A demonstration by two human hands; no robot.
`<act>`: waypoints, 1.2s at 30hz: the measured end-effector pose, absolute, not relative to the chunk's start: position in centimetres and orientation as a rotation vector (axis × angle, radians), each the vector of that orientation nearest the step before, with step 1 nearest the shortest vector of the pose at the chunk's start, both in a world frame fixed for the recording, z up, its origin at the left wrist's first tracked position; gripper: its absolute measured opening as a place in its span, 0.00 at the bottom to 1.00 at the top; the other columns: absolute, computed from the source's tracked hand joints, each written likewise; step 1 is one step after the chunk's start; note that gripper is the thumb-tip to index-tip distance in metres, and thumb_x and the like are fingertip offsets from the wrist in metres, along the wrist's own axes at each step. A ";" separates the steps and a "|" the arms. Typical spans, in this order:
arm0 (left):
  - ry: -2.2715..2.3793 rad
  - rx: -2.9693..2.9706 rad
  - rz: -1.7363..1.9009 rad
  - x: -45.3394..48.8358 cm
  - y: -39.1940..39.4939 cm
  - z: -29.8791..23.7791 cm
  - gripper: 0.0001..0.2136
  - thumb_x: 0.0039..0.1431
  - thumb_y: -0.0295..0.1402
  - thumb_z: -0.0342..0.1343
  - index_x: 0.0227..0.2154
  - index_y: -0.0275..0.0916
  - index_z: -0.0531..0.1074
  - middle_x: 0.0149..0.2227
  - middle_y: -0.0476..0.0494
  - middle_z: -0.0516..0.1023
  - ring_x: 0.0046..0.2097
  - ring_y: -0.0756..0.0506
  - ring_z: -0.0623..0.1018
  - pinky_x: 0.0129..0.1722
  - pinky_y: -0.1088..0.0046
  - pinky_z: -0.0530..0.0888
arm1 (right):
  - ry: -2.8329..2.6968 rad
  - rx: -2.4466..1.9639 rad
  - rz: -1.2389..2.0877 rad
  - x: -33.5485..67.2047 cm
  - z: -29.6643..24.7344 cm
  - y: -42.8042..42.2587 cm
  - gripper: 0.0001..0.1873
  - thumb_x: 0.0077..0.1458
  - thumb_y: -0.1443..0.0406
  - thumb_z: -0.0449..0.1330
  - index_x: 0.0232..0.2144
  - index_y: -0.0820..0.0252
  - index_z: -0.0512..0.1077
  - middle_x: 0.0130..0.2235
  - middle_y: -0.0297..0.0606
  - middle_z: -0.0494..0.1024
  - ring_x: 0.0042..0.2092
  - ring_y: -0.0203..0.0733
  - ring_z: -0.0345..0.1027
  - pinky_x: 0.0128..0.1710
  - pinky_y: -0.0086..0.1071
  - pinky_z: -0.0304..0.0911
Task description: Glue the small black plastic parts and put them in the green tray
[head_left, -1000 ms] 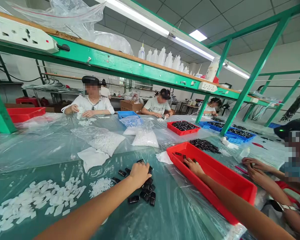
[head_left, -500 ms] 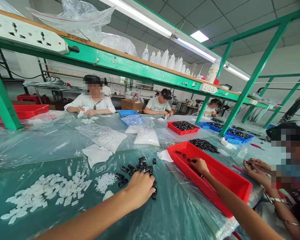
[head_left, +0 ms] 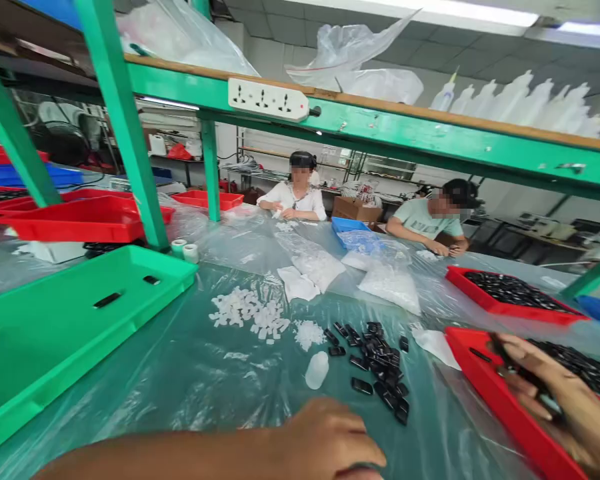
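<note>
My left hand [head_left: 335,440] is at the bottom edge, nearer to me than a pile of small glossy black plastic parts [head_left: 383,363]. Its fingers are curled closed; a dark sliver shows at them, but what they hold is mostly cut off. Over the long red tray [head_left: 467,360] at right, my right hand [head_left: 555,387], blurred, is closed round black plastic parts. A few more black parts lie in that tray. Left of the black pile are a small white bottle-like piece [head_left: 317,371], tiny white bits [head_left: 309,335] and flat white pieces [head_left: 250,313].
A green tray [head_left: 95,347] with two black parts stands at left. Behind are bags of white bits [head_left: 390,287], a red tray of black parts [head_left: 510,293] and a green-framed shelf [head_left: 405,123]. Two people [head_left: 295,190] [head_left: 437,220] sit across the table.
My view has swung left, bringing the green tray in. My left hand has come off the black pile toward me. My right hand has lifted in the red tray, with black parts in it.
</note>
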State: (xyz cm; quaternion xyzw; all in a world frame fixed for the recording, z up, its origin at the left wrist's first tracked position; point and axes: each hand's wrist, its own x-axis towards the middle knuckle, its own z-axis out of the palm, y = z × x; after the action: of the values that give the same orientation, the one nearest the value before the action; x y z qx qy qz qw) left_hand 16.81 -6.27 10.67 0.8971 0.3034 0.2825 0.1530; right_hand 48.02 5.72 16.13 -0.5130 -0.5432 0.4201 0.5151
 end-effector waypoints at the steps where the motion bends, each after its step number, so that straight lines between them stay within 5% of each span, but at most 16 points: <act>1: 0.938 2.432 0.943 15.4 -6.8 11.1 0.12 0.62 0.36 0.47 0.41 0.40 0.73 0.35 0.44 0.79 0.36 0.46 0.77 0.38 0.75 0.70 | -1.275 -1.214 1.157 45.0 16.2 4.1 0.18 0.41 0.52 0.65 0.37 0.48 0.73 0.16 0.30 0.58 0.14 0.31 0.47 0.10 0.25 0.37; 7: 1.528 1.464 1.645 4.3 -7.4 11.8 0.13 0.61 0.39 0.48 0.34 0.40 0.75 0.32 0.46 0.77 0.36 0.46 0.75 0.38 0.74 0.70 | -1.836 -0.841 1.523 23.8 13.3 -3.5 0.09 0.46 0.60 0.63 0.32 0.58 0.75 0.22 0.33 0.71 0.18 0.32 0.59 0.17 0.27 0.55; 11: 1.682 1.259 1.764 -2.9 -7.5 10.2 0.18 0.58 0.46 0.48 0.33 0.36 0.75 0.30 0.45 0.76 0.33 0.46 0.74 0.36 0.73 0.70 | -2.212 -0.592 1.072 12.9 9.5 -4.6 0.09 0.46 0.72 0.59 0.30 0.58 0.77 0.30 0.34 0.76 0.30 0.36 0.68 0.30 0.26 0.62; 16: 1.771 1.172 1.778 -7.2 -8.9 7.8 0.21 0.56 0.48 0.48 0.33 0.34 0.75 0.30 0.44 0.76 0.34 0.45 0.74 0.36 0.72 0.70 | -2.378 -0.522 0.878 6.0 5.9 -5.1 0.10 0.47 0.71 0.59 0.33 0.55 0.76 0.31 0.33 0.74 0.34 0.38 0.68 0.36 0.28 0.62; 24: 1.780 1.168 1.625 -7.6 -9.3 5.2 0.22 0.56 0.49 0.48 0.33 0.34 0.76 0.32 0.42 0.78 0.37 0.42 0.75 0.40 0.69 0.71 | -2.532 -0.538 0.619 4.9 4.3 -5.1 0.09 0.49 0.62 0.62 0.35 0.55 0.72 0.38 0.39 0.72 0.42 0.50 0.63 0.41 0.42 0.59; 27: 1.772 1.193 1.560 -7.1 -9.3 5.3 0.21 0.57 0.48 0.47 0.34 0.36 0.76 0.34 0.44 0.78 0.39 0.41 0.75 0.40 0.69 0.71 | -2.516 -0.519 0.623 6.2 5.7 -4.9 0.17 0.48 0.58 0.63 0.42 0.53 0.70 0.41 0.37 0.72 0.43 0.48 0.64 0.42 0.40 0.60; 33: 1.775 1.210 1.443 -7.2 -9.2 4.5 0.22 0.54 0.51 0.49 0.34 0.37 0.76 0.37 0.43 0.79 0.43 0.38 0.75 0.48 0.62 0.68 | -2.312 -0.324 0.716 15.1 10.5 -4.2 0.13 0.57 0.63 0.55 0.46 0.52 0.69 0.44 0.35 0.73 0.46 0.40 0.66 0.46 0.33 0.62; 36: 1.874 1.186 1.414 -8.1 -9.1 3.7 0.19 0.51 0.53 0.50 0.35 0.46 0.75 0.39 0.55 0.79 0.46 0.39 0.75 0.51 0.61 0.66 | -2.187 -0.451 0.489 23.3 12.6 -1.6 0.11 0.55 0.65 0.56 0.42 0.52 0.71 0.41 0.35 0.76 0.43 0.40 0.69 0.43 0.34 0.64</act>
State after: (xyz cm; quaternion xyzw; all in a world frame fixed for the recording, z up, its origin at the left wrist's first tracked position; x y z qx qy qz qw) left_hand -8.10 -9.12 3.69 0.4363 0.6892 0.5201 0.2531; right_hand 23.33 -1.64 12.56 -0.1796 -0.8705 0.1946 0.4148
